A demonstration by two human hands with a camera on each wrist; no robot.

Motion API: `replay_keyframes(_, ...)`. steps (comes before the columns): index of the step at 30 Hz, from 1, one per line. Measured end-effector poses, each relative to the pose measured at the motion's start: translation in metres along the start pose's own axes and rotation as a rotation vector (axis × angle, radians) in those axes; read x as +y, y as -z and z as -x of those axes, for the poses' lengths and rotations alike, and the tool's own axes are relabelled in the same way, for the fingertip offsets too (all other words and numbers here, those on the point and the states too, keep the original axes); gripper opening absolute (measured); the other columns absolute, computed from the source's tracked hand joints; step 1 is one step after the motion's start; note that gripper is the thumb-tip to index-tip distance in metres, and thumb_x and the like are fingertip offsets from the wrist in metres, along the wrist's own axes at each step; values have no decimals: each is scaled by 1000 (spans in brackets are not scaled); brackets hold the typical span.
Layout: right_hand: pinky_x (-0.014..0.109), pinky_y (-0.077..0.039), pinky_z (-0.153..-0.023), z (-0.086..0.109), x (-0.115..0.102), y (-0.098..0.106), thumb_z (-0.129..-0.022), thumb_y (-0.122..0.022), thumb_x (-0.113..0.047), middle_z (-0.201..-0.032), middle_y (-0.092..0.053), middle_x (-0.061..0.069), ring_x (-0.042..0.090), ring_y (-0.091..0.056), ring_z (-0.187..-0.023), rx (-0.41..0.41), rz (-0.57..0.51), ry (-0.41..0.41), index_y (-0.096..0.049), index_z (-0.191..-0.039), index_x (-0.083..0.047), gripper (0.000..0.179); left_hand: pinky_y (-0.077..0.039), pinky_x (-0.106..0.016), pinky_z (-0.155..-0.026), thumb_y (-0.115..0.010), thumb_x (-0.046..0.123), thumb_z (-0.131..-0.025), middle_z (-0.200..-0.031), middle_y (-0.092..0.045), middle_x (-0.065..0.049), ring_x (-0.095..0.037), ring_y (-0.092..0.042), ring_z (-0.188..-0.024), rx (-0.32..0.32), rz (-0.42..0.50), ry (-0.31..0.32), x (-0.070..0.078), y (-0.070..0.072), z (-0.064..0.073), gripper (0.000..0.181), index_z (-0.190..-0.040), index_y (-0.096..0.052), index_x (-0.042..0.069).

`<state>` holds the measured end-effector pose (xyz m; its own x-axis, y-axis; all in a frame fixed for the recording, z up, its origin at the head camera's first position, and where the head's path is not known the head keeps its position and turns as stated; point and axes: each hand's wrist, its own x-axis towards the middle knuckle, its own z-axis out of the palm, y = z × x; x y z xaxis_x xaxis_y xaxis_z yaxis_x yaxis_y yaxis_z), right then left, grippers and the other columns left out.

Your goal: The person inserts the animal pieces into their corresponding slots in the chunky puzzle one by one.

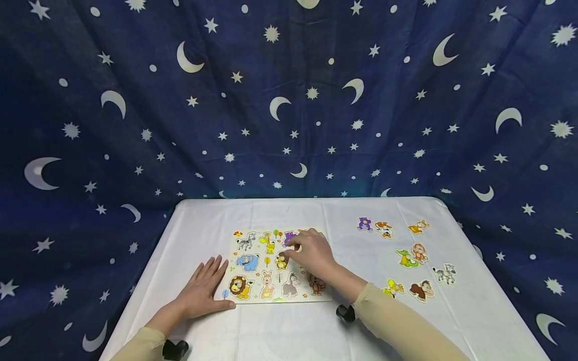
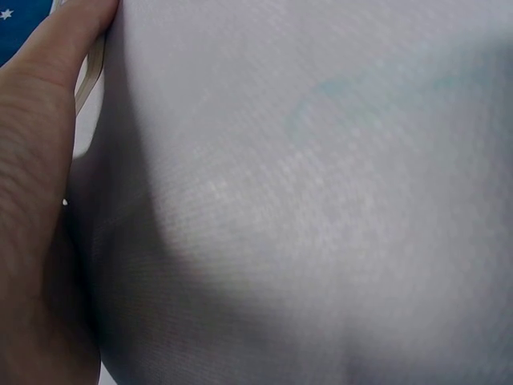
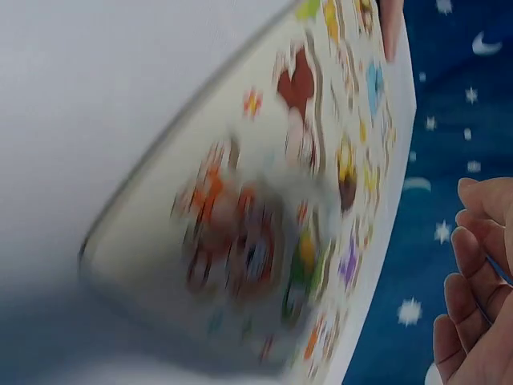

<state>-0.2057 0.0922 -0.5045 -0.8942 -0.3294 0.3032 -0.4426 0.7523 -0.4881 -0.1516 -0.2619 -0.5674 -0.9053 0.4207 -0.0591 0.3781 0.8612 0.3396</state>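
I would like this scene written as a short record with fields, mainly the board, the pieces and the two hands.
surface: white cloth
board: animal puzzle board, lying flat
left hand: left hand with fingers spread, at the board's left edge
right hand: right hand over the board, fingertips near its purple animal picture; whether it holds a piece is unclear
loose pieces: right of the board, including a zebra piece and a crocodile piece
backdrop: dark blue curtain with moons and stars
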Motion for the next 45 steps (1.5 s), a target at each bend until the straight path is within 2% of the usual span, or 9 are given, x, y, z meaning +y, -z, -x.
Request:
replay_keyframes(1,33,-43,-72,1,4,5,-85,-84,-30,-75,-60,-18,9,-49,-76,5,-1,-23,-83,-96,-20,15,-6,-58,-124,-64,85,-76,-169,-17,-18,-38,-12,-155,0,-2,1,0,0,0,122,-163,-26,8)
replay_keyframes(5,34,-43,-73,4,24,22,-85,-84,-27,-76,-62,-18,10,-50,-77,39,-13,-77,-83,-95,-18,13,-6,-58,-124,-64,84,-76,-169,-17,-17,-38,-12,-155,4,1,4,-1,-1,1,122,-163,-26,8)
replay_keyframes(12,38,-44,-72,15,65,48,-83,-85,-25,-75,-62,-16,13,-53,-77,109,22,-119,-83,-97,-18,16,-6,-58,-124,-64,83,-76,-169,-18,-17,-38,-12,-155,5,7,4,0,0,1,120,-163,-26,9)
replay_keyframes(16,39,-45,-74,27,89,65,-84,-85,-25,-77,-64,-13,16,-56,-78,124,34,-150,-83,-99,-16,17,-6,-57,-124,-63,84,-76,-169,-17,-17,-37,-11,-155,0,2,4,-1,-1,0,121,-163,-25,9)
replay_keyframes(24,49,-46,-85,55,134,98,-89,-80,-25,-86,-70,-7,25,-62,-91,87,47,-223,-81,-107,-14,21,-6,-58,-124,-63,85,-76,-169,-18,-17,-38,-12,-155,0,-5,4,-1,0,-1,121,-163,-26,9)
replay_keyframes(28,47,-49,-81,70,152,116,-92,-78,-28,-93,-71,-4,26,-62,-96,63,41,-266,-80,-110,-15,23,-6,-58,-124,-64,84,-77,-169,-18,-17,-39,-12,-155,-3,1,8,1,1,0,121,-163,-26,8)
replay_keyframes(34,47,-52,-78,92,178,142,-95,-75,-27,-102,-71,4,30,-62,-99,18,40,-332,-77,-118,-9,30,-6,-58,-124,-66,82,-77,-168,-19,-18,-39,-12,-155,0,13,11,4,3,1,120,-163,-27,7)
replay_keyframes(41,41,-51,-75,113,202,157,-94,-75,-25,-104,-69,8,27,-60,-94,-22,47,-416,-74,-120,-3,34,-6,-58,-124,-65,83,-76,-168,-19,-18,-39,-12,-155,-2,21,18,3,2,1,121,-163,-27,8)
replay_keyframes(45,41,-51,-75,122,211,160,-94,-75,-26,-102,-69,7,26,-61,-92,-28,47,-431,-75,-118,-2,35,-5,-57,-124,-64,84,-76,-168,-19,-18,-38,-12,-155,0,12,16,2,0,1,121,-163,-26,8)
